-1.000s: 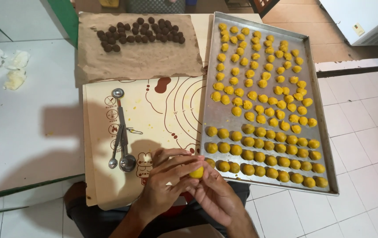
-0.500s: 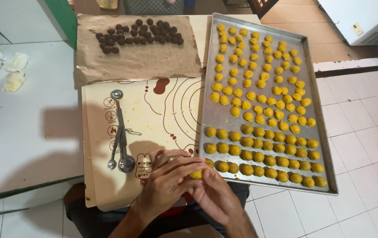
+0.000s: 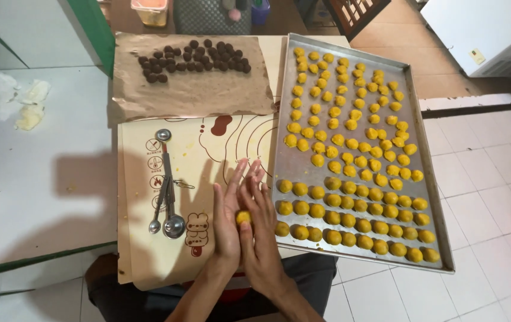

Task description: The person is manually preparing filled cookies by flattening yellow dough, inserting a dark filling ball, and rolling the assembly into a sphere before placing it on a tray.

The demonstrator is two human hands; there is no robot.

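In the head view, the left hand (image 3: 227, 222) and the right hand (image 3: 259, 229) are pressing palm to palm over the beige baking mat (image 3: 148, 250), fingers stretched flat and pointing away from the body, and they are sandwiching a small yellow dough ball (image 3: 243, 217) between them; both hands are touching it equally, neither clenching. The ball is round, so it is showing no long axis. The metal baking tray (image 3: 428, 197), filled with rows of similar yellow balls, is lying just beside the right hand, on its outer side. Measuring spoons (image 3: 166, 194) are resting left of the left hand, and dark balls on brown paper (image 3: 196, 89) are sitting well beyond the fingertips
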